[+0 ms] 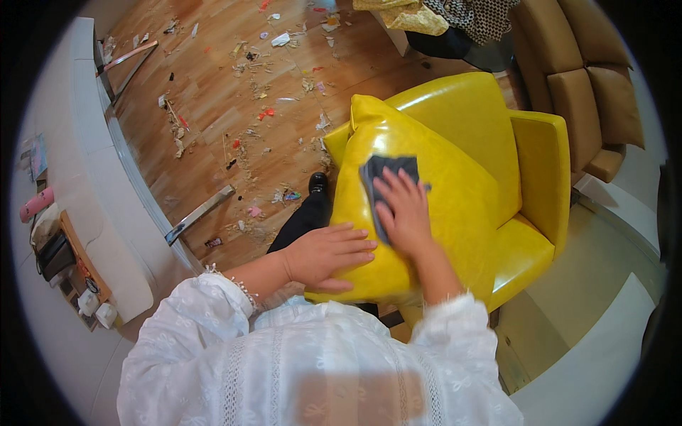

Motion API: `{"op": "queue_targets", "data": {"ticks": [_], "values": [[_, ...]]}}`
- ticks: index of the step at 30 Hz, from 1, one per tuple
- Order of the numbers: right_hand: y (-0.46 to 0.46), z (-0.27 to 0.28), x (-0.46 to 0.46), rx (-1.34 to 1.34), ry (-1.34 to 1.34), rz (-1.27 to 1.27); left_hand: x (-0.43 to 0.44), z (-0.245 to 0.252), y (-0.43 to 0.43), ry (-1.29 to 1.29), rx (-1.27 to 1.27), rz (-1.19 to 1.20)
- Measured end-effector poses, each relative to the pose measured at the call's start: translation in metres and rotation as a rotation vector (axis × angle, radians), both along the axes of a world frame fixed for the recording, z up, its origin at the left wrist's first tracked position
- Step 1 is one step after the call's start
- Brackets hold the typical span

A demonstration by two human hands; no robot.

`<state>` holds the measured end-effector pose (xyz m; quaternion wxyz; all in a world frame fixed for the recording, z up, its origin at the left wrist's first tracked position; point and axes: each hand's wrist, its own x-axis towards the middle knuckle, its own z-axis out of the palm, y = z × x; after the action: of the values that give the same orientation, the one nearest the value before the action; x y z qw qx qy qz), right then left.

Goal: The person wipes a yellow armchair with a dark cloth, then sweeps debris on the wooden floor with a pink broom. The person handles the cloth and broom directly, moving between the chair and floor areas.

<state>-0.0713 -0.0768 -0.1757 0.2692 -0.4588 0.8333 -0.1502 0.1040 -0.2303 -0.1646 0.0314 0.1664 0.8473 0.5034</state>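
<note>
A glossy yellow leather-like cushion [447, 213] leans across a matching yellow armchair [538, 175] right in front of me. On the cushion's upper face lies a folded dark grey cloth [375, 168]. My right hand [405, 213] presses down on this cloth, with its fingers spread over it and part of it hidden beneath the palm. Flat against the cushion's lower left side rests my left hand [330, 257], fingers a little apart and nothing in them. My black-trousered leg and shoe [318, 182] show to the left of the cushion.
Scraps of paper and plastic litter the wooden floor [287, 69]. At left runs a white counter [106, 213] holding a pink bottle [37, 204] and a wooden tray [85, 261]; metal legs [200, 213] jut from its base. A brown sofa [570, 96] stands at upper right, near piled fabrics [415, 18].
</note>
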Motion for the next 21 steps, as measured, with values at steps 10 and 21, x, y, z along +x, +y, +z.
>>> {"op": "queue_targets", "data": {"ticks": [10, 21], "values": [[0.095, 0.016, 0.010, -0.031, 0.055, -0.251, 0.005, -0.004, 0.014, 0.033, -0.054, -0.053], [0.036, -0.028, -0.022, -0.072, 0.106, -0.238, 0.003, 0.000, 0.015, -0.075, 0.039, 0.085]]}}
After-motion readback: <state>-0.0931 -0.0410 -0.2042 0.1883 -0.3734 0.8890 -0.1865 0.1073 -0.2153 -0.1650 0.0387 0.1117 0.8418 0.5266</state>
